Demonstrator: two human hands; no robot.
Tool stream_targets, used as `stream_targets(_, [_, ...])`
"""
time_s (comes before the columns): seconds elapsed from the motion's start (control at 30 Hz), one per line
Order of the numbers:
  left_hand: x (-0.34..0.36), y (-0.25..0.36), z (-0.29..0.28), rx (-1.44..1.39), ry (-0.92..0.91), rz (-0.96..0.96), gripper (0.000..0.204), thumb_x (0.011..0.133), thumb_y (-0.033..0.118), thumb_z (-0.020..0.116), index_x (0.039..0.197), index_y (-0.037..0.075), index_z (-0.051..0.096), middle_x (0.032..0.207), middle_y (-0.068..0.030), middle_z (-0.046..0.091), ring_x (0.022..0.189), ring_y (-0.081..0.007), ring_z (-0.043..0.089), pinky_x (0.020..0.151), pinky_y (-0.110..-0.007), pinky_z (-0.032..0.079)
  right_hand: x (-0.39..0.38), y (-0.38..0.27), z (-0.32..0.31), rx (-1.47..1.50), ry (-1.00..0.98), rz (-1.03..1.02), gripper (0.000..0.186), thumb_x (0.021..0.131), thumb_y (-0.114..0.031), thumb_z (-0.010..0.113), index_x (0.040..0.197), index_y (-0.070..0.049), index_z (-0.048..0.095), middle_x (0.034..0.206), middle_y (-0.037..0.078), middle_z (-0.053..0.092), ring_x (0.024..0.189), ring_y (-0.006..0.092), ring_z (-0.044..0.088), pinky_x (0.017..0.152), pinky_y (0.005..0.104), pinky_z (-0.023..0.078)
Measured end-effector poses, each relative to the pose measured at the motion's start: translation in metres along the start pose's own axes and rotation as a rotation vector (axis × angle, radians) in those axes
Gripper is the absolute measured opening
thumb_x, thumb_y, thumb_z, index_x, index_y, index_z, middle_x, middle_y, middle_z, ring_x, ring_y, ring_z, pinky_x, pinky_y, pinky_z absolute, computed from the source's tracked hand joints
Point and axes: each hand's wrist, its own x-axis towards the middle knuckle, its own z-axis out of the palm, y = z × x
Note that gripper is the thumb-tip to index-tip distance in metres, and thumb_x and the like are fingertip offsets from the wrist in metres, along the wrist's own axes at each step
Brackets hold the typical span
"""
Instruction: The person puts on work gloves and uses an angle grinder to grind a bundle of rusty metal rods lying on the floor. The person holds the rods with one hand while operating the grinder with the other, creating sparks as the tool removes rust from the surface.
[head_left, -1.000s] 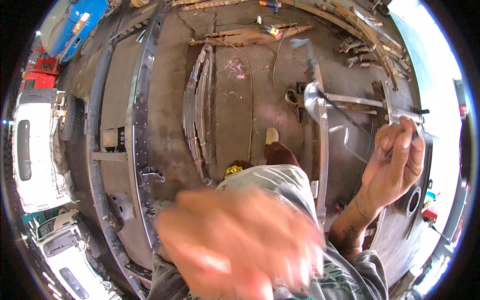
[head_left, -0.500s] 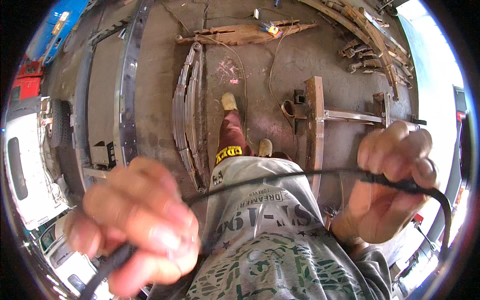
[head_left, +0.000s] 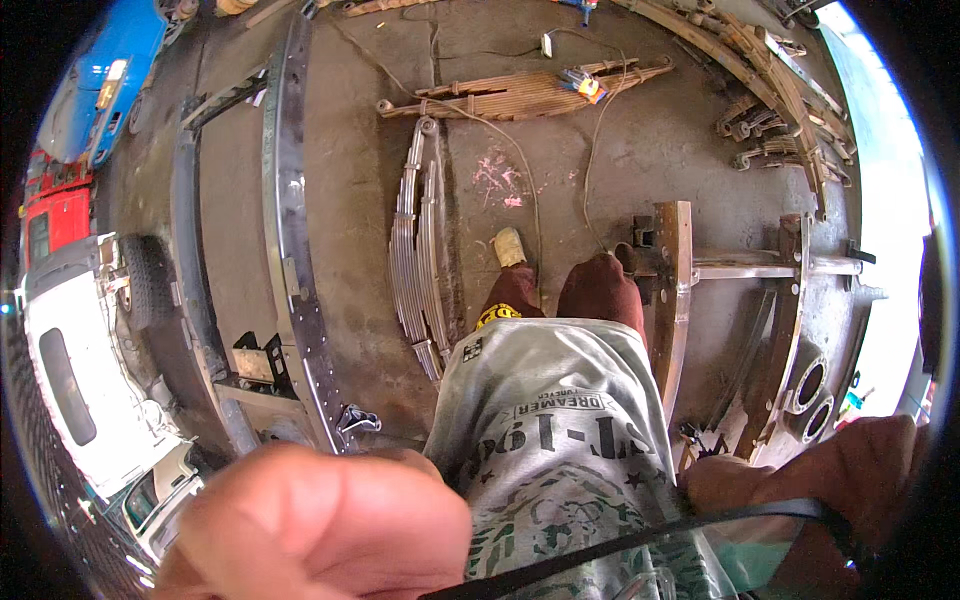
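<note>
My left hand point(head_left: 315, 515), close and soft at the lower left, is closed, with a black strap point(head_left: 640, 532) running from beneath it across my grey printed shirt point(head_left: 550, 400). My right hand point(head_left: 840, 470), dim at the lower right, is closed at the strap's curved end; its fingertips are partly hidden. Below the strap there hangs a clear, slightly green piece point(head_left: 750, 555), too near and cut off to make out fully.
Leaf springs point(head_left: 415, 260) lie before me, with another set point(head_left: 510, 95), cables point(head_left: 530, 190) and stacked springs point(head_left: 780, 90) beyond. A long steel frame point(head_left: 290, 230) runs at left beside trucks point(head_left: 75, 370). A rusty steel frame point(head_left: 675, 310) stands at right. My feet point(head_left: 508, 245) are on the floor.
Both hands came up with the black strap and have since dropped toward the lower edge; the strap now crosses lower, with the clear piece showing. My feet have shifted.
</note>
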Motion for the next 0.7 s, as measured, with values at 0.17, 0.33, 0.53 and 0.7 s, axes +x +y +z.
stream_targets(0.17, [0.032, -0.044, 0.015, 0.106, 0.190, 0.045, 0.023, 0.107, 0.031, 0.065, 0.129, 0.032, 0.070, 0.106, 0.0103, 0.065, 0.087, -0.0106, 0.058, 0.083, -0.031, 0.046, 0.034, 0.034, 0.005, -0.004, -0.003, -0.011, 0.024, 0.086, -0.027, 0.087, 0.103, -0.016, 0.075, 0.089, -0.003, 0.057, 0.084, 0.0156, 0.050, 0.070, 0.0288, 0.039])
stream_targets(0.33, [0.071, -0.072, 0.034, 0.199, 0.206, 0.069, 0.022, 0.106, 0.032, 0.065, 0.128, 0.032, 0.071, 0.107, 0.0098, 0.065, 0.088, -0.0104, 0.059, 0.084, -0.031, 0.046, 0.076, 0.050, -0.018, 0.046, -0.037, 0.010, 0.024, 0.087, -0.027, 0.086, 0.104, -0.016, 0.075, 0.089, -0.002, 0.058, 0.084, 0.0155, 0.051, 0.071, 0.0289, 0.040])
stream_targets(0.53, [0.109, -0.107, 0.062, 0.297, 0.232, 0.147, 0.021, 0.106, 0.032, 0.066, 0.126, 0.031, 0.071, 0.109, 0.0092, 0.066, 0.090, -0.0102, 0.060, 0.085, -0.031, 0.047, 0.134, 0.063, -0.053, 0.123, -0.090, -0.026, 0.024, 0.087, -0.027, 0.085, 0.105, -0.016, 0.074, 0.090, -0.002, 0.059, 0.085, 0.0152, 0.052, 0.071, 0.0291, 0.042])
stream_targets(0.7, [0.140, -0.120, 0.074, 0.397, 0.270, 0.224, 0.020, 0.106, 0.033, 0.066, 0.125, 0.031, 0.072, 0.110, 0.0087, 0.067, 0.091, -0.0101, 0.060, 0.086, -0.030, 0.047, 0.177, 0.073, -0.069, 0.194, -0.148, -0.045, 0.024, 0.088, -0.027, 0.084, 0.106, -0.016, 0.074, 0.091, -0.002, 0.059, 0.085, 0.0150, 0.053, 0.072, 0.0292, 0.043])
